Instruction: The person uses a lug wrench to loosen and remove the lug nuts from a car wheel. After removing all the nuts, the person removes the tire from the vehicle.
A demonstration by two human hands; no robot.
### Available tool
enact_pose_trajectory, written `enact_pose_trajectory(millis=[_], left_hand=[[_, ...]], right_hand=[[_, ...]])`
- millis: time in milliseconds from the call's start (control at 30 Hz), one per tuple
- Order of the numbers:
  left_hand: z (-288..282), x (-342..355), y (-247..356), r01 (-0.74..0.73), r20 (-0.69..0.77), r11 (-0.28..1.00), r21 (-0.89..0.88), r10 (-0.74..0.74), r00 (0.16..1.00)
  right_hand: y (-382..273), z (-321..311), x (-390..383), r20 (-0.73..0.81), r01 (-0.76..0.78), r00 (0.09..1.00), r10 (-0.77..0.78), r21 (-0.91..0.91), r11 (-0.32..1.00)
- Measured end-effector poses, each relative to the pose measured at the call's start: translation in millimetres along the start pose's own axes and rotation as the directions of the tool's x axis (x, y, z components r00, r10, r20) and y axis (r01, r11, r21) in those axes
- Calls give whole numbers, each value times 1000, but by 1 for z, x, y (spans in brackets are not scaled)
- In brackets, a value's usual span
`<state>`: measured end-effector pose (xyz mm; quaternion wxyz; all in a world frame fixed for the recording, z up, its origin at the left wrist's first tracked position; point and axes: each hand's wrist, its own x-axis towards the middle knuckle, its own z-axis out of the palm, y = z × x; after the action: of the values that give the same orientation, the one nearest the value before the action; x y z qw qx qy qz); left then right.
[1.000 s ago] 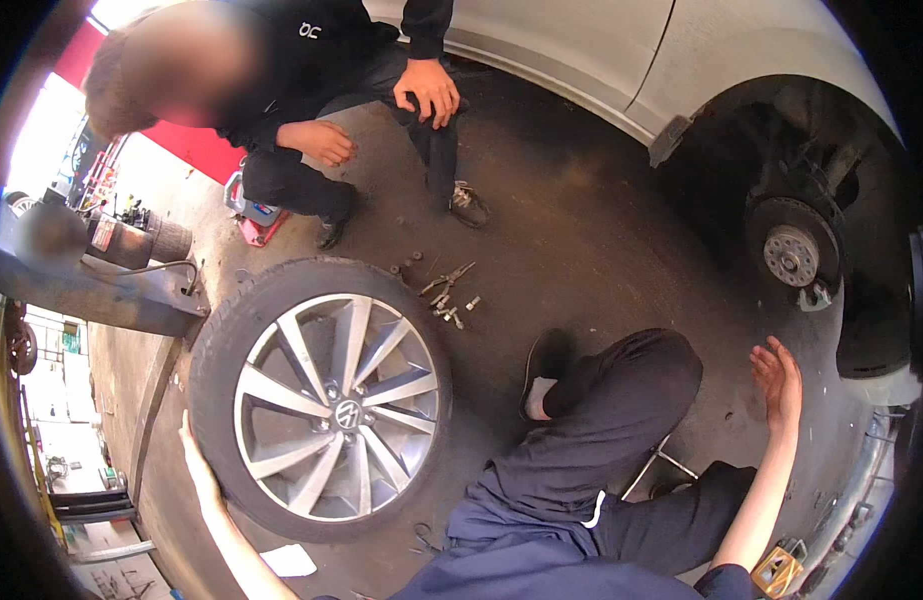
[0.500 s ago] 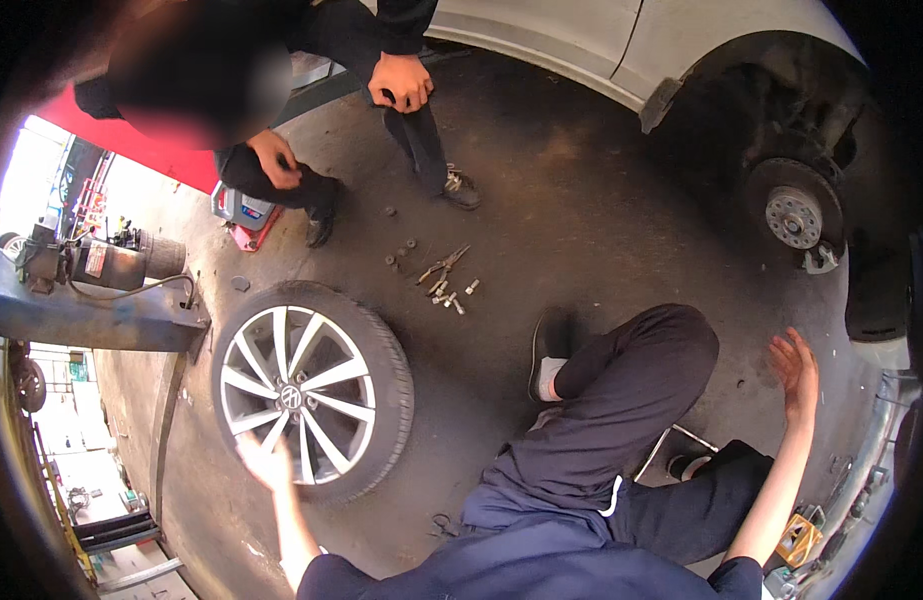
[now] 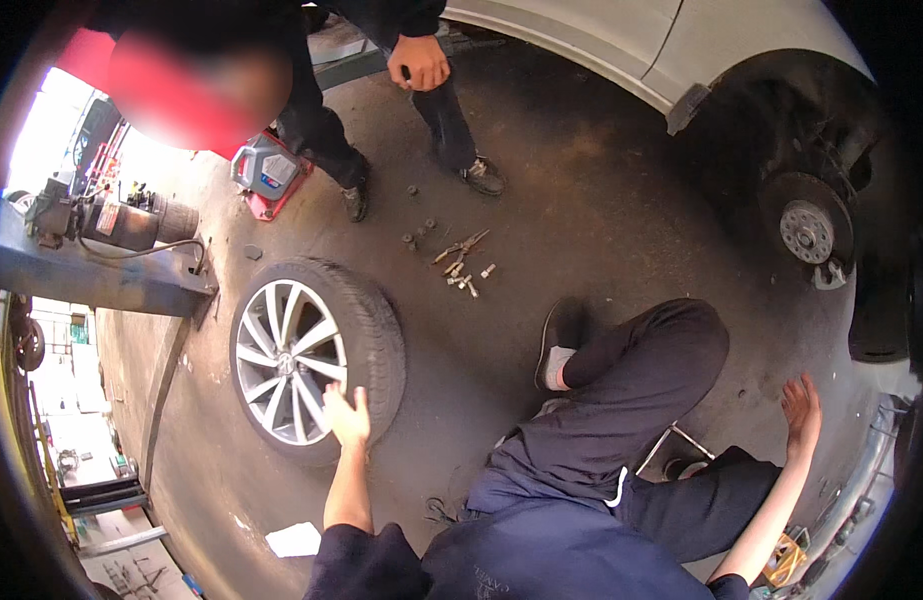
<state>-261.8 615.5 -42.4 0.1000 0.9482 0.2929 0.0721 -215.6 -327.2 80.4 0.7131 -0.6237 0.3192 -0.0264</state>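
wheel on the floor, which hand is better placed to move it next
Left, most likely. The left hand already rests on the tyre edge of the wheel. The right hand is spread open far off on the other side, beyond the legs, nearer the brake disc.

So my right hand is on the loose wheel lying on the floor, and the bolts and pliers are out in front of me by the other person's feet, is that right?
Not quite. The head view shows your left hand on the loose wheel; your right hand is spread open over the floor near the car. The bolts and pliers do lie ahead, by the other person's feet.
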Motion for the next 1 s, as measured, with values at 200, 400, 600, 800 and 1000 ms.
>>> enact_pose_trajectory(millis=[200, 400, 600, 800, 1000], left_hand=[[14, -4, 32, -18, 91, 998, 63, 12, 996], [29, -24, 18, -124, 50, 987, 102, 120, 992], [71, -25, 31, -9, 96, 901, 434, -37, 995], [22, -7, 123, -437, 356, 759, 483, 286, 890], [-94, 94, 358, -628, 499, 754, 191, 476, 724]], right_hand=[[28, -91, -16, -148, -43, 988, 38, -36, 998], [141, 8, 29, -163, -304, 947, 275, -727, 615], [336, 41, -12, -286, -429, 879, 381, -825, 369], [320, 60, -47, -362, -631, 638, 680, -752, 192], [335, 57, -23, -433, -548, 744, 508, -831, 94]])
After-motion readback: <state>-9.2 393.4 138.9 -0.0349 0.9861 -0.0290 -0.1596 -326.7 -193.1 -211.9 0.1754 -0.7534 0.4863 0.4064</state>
